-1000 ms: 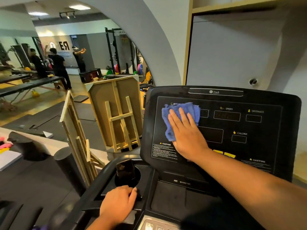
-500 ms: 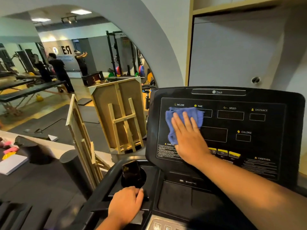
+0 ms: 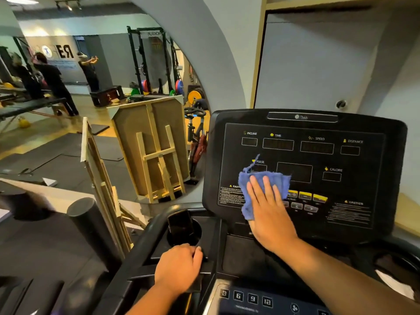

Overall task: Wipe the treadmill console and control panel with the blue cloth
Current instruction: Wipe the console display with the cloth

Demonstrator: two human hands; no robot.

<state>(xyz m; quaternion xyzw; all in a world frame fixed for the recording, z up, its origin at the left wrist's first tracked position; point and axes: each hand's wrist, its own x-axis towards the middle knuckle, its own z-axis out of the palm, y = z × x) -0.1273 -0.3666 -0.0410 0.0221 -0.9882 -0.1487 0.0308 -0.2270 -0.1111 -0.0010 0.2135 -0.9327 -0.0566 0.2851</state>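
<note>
The black treadmill console (image 3: 318,155) stands in front of me with dark display windows and yellow buttons. My right hand (image 3: 270,214) lies flat on the blue cloth (image 3: 247,192) and presses it against the console's lower left, over the caution text and beside the yellow buttons. My left hand (image 3: 179,267) grips the left edge of the lower tray, just below the cup holder. The control panel (image 3: 245,296) with numbered keys shows at the bottom edge.
A dark phone (image 3: 180,225) stands in the left cup holder. A large arched mirror (image 3: 91,87) on the left reflects the gym, people and racks. Wooden easels (image 3: 102,189) lean beside the treadmill. A white wall (image 3: 318,64) rises behind the console.
My right hand has slid the blue cloth down from the upper left of the display to its lower left. The left hand has kept its grip.
</note>
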